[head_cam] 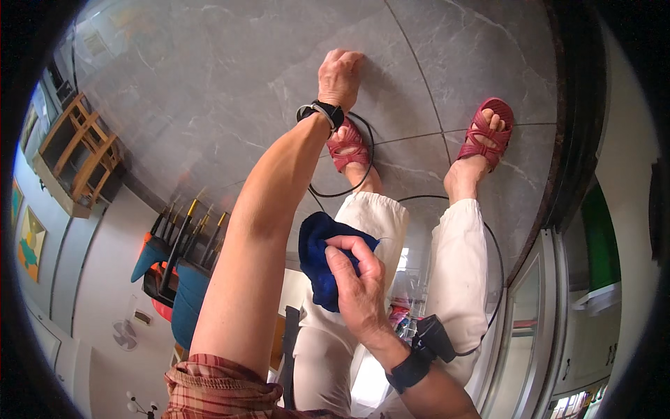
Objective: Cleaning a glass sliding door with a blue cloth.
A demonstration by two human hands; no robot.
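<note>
My left hand [341, 78] reaches out over the grey tiled floor [235, 78], its fingers curled and turned down. Its fingertips are hidden, so I cannot tell whether it holds something or touches the tile. A black band and a pale bangle [316, 111] circle that wrist. Nearer my body, my right hand [361, 288] pinches a dark blue cloth [324, 262] between thumb and fingers. The cloth hangs bunched in front of my white trouser leg [384, 214]. A black device [434, 338] is strapped to my right wrist.
A black cable [494, 246] loops past my legs and feet, which wear red slippers [487, 131]. At the left stand teal chairs [191, 298] with thin dark legs and a wooden-framed piece of furniture [84, 152]. A dark threshold [570, 120] and a sliding door frame [528, 309] are at the right.
</note>
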